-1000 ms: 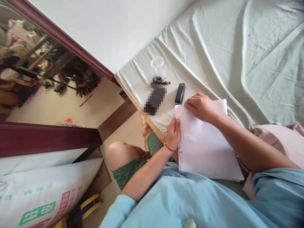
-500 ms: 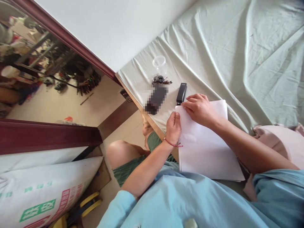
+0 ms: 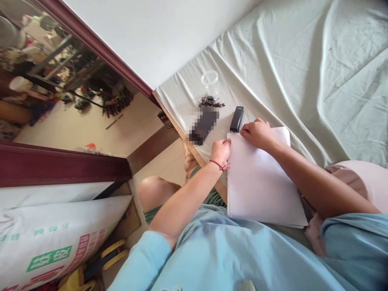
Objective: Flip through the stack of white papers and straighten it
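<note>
Both forearms bare and reaching forward from light blue sleeves, left hand (image 3: 220,150) curled loosely with fingers bent and a red cord round its wrist, right hand (image 3: 257,133) palm down, fingers curled, the two hands close but apart.

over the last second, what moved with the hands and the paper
The left hand slid up the paper stack's left edge to its top corner, fingers pinching there. The right hand crept toward the same corner, close beside the black stapler, pressing the sheets flat. The stack, stapler, keys and clear cup kept their places on the sheet.
</note>
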Tool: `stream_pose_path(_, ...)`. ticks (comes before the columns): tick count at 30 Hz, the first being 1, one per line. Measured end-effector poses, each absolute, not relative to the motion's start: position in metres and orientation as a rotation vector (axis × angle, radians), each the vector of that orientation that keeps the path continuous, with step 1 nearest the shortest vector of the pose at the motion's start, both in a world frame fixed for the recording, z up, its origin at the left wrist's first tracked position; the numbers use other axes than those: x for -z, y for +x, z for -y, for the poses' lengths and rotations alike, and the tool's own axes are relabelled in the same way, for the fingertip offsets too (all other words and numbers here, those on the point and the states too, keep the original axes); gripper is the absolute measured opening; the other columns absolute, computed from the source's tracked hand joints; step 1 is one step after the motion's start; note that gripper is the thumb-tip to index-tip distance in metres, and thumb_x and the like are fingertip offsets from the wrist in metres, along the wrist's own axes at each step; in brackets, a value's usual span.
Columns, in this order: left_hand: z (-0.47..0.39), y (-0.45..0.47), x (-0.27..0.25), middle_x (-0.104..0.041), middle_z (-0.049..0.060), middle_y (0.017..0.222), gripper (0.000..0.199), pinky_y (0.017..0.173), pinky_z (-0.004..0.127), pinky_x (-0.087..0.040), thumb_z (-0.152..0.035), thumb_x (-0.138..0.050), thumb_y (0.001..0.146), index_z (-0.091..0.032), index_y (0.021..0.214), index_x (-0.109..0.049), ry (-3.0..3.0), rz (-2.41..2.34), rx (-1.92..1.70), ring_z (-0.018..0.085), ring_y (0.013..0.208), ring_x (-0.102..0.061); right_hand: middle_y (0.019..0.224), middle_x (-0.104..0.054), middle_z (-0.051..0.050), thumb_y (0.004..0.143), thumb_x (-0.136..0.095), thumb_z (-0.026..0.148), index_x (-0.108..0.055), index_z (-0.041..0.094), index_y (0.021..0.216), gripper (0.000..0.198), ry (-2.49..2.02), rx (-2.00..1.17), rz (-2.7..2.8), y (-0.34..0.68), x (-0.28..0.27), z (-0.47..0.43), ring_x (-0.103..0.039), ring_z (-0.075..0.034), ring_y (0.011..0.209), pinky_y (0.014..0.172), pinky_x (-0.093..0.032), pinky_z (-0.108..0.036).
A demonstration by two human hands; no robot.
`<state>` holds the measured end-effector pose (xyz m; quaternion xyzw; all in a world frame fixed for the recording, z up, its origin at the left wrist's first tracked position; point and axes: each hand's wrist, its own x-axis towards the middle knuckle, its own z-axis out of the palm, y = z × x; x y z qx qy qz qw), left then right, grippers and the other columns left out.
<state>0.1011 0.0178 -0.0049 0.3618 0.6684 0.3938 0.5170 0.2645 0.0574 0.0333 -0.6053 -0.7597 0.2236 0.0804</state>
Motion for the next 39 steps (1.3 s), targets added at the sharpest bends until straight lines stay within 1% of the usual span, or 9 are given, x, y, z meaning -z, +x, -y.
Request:
stream_pose_path(4,-0.026,0.102,0.008,-0.055,0.001,0.057,0.025,0.068,0.03,-0.047,-0.033,-0.067,0.083,-0.016,0.064,-0.068,0.903,-1.634,-0.893,0.021,0.071,-0.063,0.092,-0.076,-0.011,0.096,-0.049,0.031,-0.08,0.023,0.098,0.033,-1.881,-0.667,2.232,0.267,-0.035,-0.064,-0.059,-0.039,0.115,0.095,-0.046,-0.053)
stream_pose_path(6,-0.028,0.102,0.009,-0.055,0.001,0.057,0.025,0.066,0.029,-0.046,-0.033,-0.067,0.083,-0.016,0.064,-0.068,0.919,-1.638,-0.875,0.021,0.07,-0.062,0.101,-0.077,-0.012,0.097,-0.048,0.036,-0.08,0.022,0.111,0.037,-1.872,-0.625,2.129,0.27,-0.034,-0.072,-0.058,-0.04,0.119,0.098,-0.046,-0.055)
stream_pose_path(8,-0.029,0.101,0.009,-0.055,0.001,0.057,0.025,0.065,0.029,-0.045,-0.034,-0.068,0.081,-0.016,0.064,-0.068,0.923,-1.636,-0.862,0.02,0.068,-0.062,0.121,-0.074,-0.015,0.1,-0.044,0.044,-0.072,0.018,0.133,0.05,-1.815,-0.574,2.028,0.27,-0.032,-0.083,-0.056,-0.04,0.125,0.105,-0.045,-0.057)
stream_pose_path(11,-0.03,0.101,0.01,-0.055,0.0,0.057,0.025,0.063,0.029,-0.044,-0.036,-0.068,0.081,-0.016,0.064,-0.068,0.921,-1.642,-0.851,0.02,0.066,-0.061,0.155,-0.054,-0.02,0.102,-0.037,0.054,-0.05,0.012,0.157,0.07,-1.716,-0.57,2.063,0.261,-0.027,-0.102,-0.049,-0.041,0.139,0.115,-0.041,-0.057)
stream_pose_path(15,-0.031,0.102,0.011,-0.055,0.001,0.057,0.027,0.064,0.029,-0.044,-0.037,-0.068,0.081,-0.016,0.065,-0.069,0.953,-1.659,-0.832,0.02,0.066,-0.06,0.171,-0.033,-0.019,0.103,-0.029,0.058,-0.035,0.013,0.166,0.077,-1.696,-0.648,2.274,0.244,-0.022,-0.118,-0.033,-0.042,0.155,0.126,-0.026,-0.061)
stream_pose_path(17,-0.032,0.103,0.011,-0.055,0.001,0.057,0.028,0.063,0.029,-0.044,-0.038,-0.067,0.082,-0.015,0.065,-0.069,0.963,-1.668,-0.826,0.019,0.065,-0.06,0.174,-0.026,-0.018,0.104,-0.026,0.057,-0.032,0.014,0.168,0.077,-1.686,-0.667,2.339,0.239,-0.023,-0.118,-0.028,-0.04,0.158,0.129,-0.018,-0.062)
stream_pose_path(21,-0.032,0.104,0.012,-0.056,0.002,0.058,0.03,0.062,0.029,-0.043,-0.041,-0.07,0.083,-0.015,0.067,-0.07,0.962,-1.677,-0.822,0.019,0.065,-0.059,0.176,-0.022,-0.016,0.105,-0.021,0.055,-0.028,0.016,0.169,0.076,-1.687,-0.681,2.385,0.238,-0.027,-0.112,-0.024,-0.04,0.161,0.129,-0.01,-0.067)
stream_pose_path(31,-0.029,0.104,0.007,-0.053,0.001,0.054,0.032,0.063,0.029,-0.04,-0.032,-0.067,0.087,-0.015,0.06,-0.067,1.041,-1.698,-0.813,0.018,0.064,-0.056,0.176,-0.02,-0.017,0.107,-0.021,0.053,-0.026,0.015,0.17,0.074,-1.652,-0.654,2.395,0.24,-0.024,-0.105,-0.024,-0.04,0.161,0.126,-0.004,-0.072)
stream_pose_path(39,-0.026,0.106,-0.005,-0.038,-0.004,0.049,0.038,0.06,0.028,-0.03,-0.025,-0.062,0.088,-0.019,0.052,-0.055,1.103,-1.729,-0.781,0.013,0.056,-0.039,0.176,-0.02,-0.019,0.108,-0.024,0.051,-0.028,0.014,0.17,0.072,-1.642,-0.606,2.357,0.236,-0.02,-0.099,-0.026,-0.039,0.16,0.125,-0.003,-0.074)
